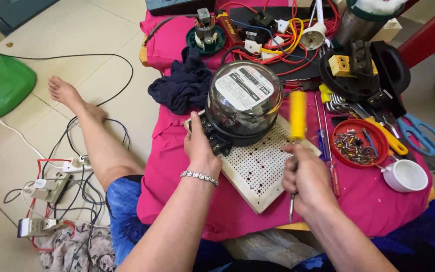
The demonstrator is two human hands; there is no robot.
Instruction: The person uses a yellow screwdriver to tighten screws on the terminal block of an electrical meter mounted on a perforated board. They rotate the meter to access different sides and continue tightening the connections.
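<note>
Pink-cloth table (177, 166) packed, free room only at the near edge.
1 perforated board (258, 166) w/ 1 glass-domed meter (242, 98) on its far corner; left hand (200, 146) clamped on meter's base, right hand (305, 176) fisted round 1 yellow-handled screwdriver (297, 116), tip down.

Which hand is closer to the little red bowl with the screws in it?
Right. The right hand, holding a yellow-handled screwdriver, is just left of the red bowl; the left hand is farther, at the meter.

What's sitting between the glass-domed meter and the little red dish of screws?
In the head view, the yellow-handled screwdriver held by the right hand stands between the meter and the red dish, with more screwdrivers on the pink cloth.
</note>
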